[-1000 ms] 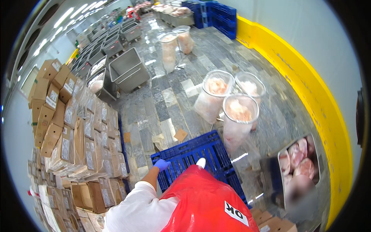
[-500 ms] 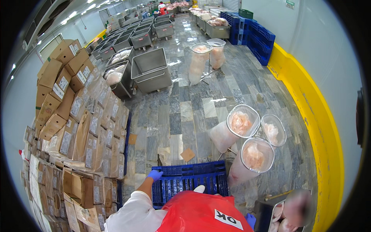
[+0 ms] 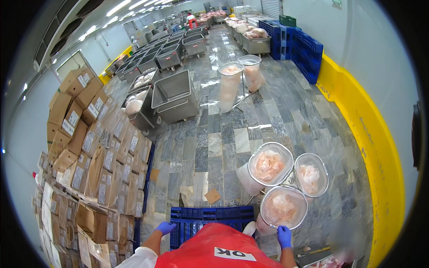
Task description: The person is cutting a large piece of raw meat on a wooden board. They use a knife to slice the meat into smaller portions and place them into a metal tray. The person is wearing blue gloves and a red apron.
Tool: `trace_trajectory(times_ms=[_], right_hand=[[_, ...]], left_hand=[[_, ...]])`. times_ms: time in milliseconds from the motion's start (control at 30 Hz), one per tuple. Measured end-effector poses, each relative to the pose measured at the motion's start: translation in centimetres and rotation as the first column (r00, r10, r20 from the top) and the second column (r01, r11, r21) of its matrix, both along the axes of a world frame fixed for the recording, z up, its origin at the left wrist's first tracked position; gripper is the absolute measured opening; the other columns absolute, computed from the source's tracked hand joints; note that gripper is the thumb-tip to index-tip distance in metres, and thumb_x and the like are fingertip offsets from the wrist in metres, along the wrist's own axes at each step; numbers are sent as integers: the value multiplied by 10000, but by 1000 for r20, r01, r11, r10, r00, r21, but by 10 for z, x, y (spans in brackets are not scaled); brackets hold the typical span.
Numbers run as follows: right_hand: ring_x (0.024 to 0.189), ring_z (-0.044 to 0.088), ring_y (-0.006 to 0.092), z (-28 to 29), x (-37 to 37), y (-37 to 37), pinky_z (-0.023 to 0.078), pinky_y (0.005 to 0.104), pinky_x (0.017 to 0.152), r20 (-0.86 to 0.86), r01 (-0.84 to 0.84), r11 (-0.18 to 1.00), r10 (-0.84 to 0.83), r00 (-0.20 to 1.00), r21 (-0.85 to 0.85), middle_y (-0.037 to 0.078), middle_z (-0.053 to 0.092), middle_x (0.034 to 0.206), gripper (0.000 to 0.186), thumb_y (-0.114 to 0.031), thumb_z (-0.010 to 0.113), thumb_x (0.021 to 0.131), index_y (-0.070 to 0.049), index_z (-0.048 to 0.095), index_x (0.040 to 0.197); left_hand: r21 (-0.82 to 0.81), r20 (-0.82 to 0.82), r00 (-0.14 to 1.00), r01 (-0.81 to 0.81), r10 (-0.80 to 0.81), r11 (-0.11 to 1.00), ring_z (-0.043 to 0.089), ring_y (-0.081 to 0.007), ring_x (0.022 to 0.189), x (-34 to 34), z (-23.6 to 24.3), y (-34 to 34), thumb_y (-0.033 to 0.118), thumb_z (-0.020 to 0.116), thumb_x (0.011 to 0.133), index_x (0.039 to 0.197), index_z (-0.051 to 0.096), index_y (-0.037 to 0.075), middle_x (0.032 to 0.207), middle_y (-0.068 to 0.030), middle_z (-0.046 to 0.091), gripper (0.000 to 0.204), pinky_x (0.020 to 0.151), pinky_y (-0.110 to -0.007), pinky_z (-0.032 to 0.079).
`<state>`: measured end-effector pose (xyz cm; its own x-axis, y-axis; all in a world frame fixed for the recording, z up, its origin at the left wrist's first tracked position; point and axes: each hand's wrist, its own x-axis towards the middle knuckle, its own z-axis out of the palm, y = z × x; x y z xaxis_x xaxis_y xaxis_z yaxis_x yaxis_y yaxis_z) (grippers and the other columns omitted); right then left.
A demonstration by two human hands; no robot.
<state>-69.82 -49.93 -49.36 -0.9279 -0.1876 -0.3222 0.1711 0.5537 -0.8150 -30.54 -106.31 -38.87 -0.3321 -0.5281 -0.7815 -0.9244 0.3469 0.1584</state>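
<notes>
My left hand [image 3: 165, 228], in a blue glove, hangs beside the left edge of a blue plastic pallet [image 3: 212, 213], its fingers loosely extended with nothing seen in them. My right hand [image 3: 284, 236], gloved in the same blue, is at the near rim of a metal hoop stand [image 3: 306, 219], fingers curled against the rim. That hoop holds open a clear plastic bag of pale pink meat pieces [image 3: 282, 206]. Two more hooped bags, one farther off [image 3: 269, 165] and one to the right [image 3: 309, 177], share the stand. A red apron covers my front.
Stacked cardboard boxes [image 3: 114, 167] line the left. Grey metal bins [image 3: 175, 96] stand ahead, with another bag stand [image 3: 230, 87] on the tiled floor. Blue pallets [image 3: 307, 49] lean by the yellow wall guard [image 3: 357, 116]. At lower right, a meat bin [image 3: 328, 262] is partly blurred.
My left hand has come away from the pallet's corner. My right hand has risen from the lower edge to the hoop rim. The bag stand now appears closer to me.
</notes>
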Motion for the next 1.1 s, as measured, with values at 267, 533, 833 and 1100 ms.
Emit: trace_trajectory(times_ms=[267,533,833,1100], right_hand=[[777,692,367,-46,-89,-30,539,486,735,-159,-142,965,179,971,222,209,710,859,281,-308,610,941,-57,729,904],[1222,569,437,-94,-149,-40,479,544,1017,-4,-216,836,252,968,504,196,570,1395,571,-371,711,843,-139,587,1350],[1543,78,488,-156,-153,-102,313,804,1049,413,-582,600,410,813,549,59,200,1693,888,-412,797,782,-459,352,1549],[1552,3,492,-243,-145,-118,228,830,1065,449,-569,577,353,821,587,58,140,1713,807,-380,743,836,-439,372,1550]], left_hand=[[56,-89,993,-78,83,995,645,-136,737,-40,-12,-10,385,655,980,1127,728,-30,903,-60,724,446,713,-298,533],[136,-52,982,-171,180,976,658,-154,811,-101,-10,-11,315,674,979,1234,693,-45,981,-84,729,441,752,-301,535],[93,125,955,-279,267,956,700,-157,871,-84,11,-7,353,631,1015,1252,681,1,1066,-83,747,427,715,-290,504],[123,307,945,74,-109,990,705,-297,1034,-103,-34,1,369,666,970,1286,655,-46,1167,-189,725,521,924,-388,544]])
